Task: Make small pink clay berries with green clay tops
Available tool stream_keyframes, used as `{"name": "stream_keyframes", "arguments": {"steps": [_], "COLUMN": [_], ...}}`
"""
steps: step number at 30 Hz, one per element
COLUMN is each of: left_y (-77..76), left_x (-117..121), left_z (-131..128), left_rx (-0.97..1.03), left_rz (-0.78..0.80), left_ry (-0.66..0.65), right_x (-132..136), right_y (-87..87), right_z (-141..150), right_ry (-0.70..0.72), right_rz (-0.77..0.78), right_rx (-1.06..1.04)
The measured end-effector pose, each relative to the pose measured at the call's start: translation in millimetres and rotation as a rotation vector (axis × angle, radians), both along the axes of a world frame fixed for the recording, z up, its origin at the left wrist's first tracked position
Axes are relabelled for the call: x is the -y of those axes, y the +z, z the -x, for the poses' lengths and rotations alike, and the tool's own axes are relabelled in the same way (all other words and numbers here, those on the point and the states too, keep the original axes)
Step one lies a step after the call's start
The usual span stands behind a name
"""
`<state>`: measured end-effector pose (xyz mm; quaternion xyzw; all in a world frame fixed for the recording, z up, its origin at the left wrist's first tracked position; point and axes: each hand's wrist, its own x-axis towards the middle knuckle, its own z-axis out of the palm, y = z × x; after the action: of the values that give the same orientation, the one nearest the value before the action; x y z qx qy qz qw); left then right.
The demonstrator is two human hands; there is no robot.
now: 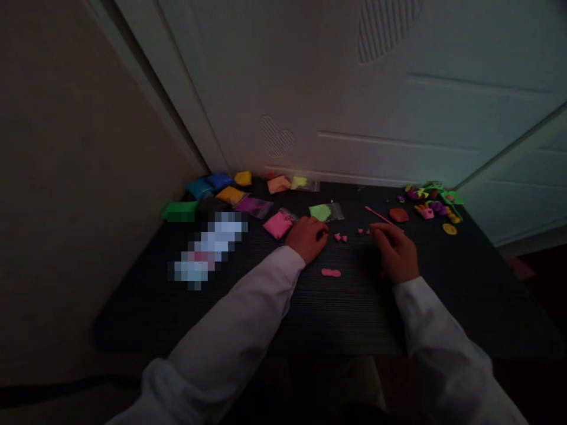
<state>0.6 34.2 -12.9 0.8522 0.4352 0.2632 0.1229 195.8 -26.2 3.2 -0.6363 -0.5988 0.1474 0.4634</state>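
Observation:
My left hand [306, 240] rests on the dark table with its fingers curled in; whatever they may hold is hidden. It lies against the bag of pink clay [277, 225], just below the bag of light green clay [319, 212]. To its right sit small pink clay pieces [340, 237]. My right hand [396, 252] is closed in a pinch above the table, beside another tiny pink piece [360, 231]; what is between the fingertips is too small to make out. A flat pink clay strip [331, 273] lies between the hands, nearer to me.
Bags of coloured clay, among them a blue one [220, 180] and a purple one [252, 205], line the back left. A blurred-out object [210, 248] lies at left. A pink stick [377, 214], a reddish-brown clay piece [398, 215] and colourful clay figures [438, 208] are at right.

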Motion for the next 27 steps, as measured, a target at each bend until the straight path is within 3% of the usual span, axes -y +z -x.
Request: {"name": "stream_keyframes", "arguments": {"steps": [11,20,27], "left_y": [0.3,0.7,-0.7], "left_x": [0.1,-0.2,-1.1], "left_z": [0.1,-0.3,0.1], "left_rx": [0.003,0.0,0.007], "left_rz": [0.001,0.001,-0.002], "left_ry": [0.002,-0.002,-0.006], "right_x": [2.4,1.2,3.4], "right_y": [5.6,6.7,9.3], "right_z": [1.4,1.5,0.2], "right_ry": [-0.028,-0.015,-0.049], "right_rz": [0.008,-0.074,-0.036], "right_rx": [0.028,0.012,0.013]}}
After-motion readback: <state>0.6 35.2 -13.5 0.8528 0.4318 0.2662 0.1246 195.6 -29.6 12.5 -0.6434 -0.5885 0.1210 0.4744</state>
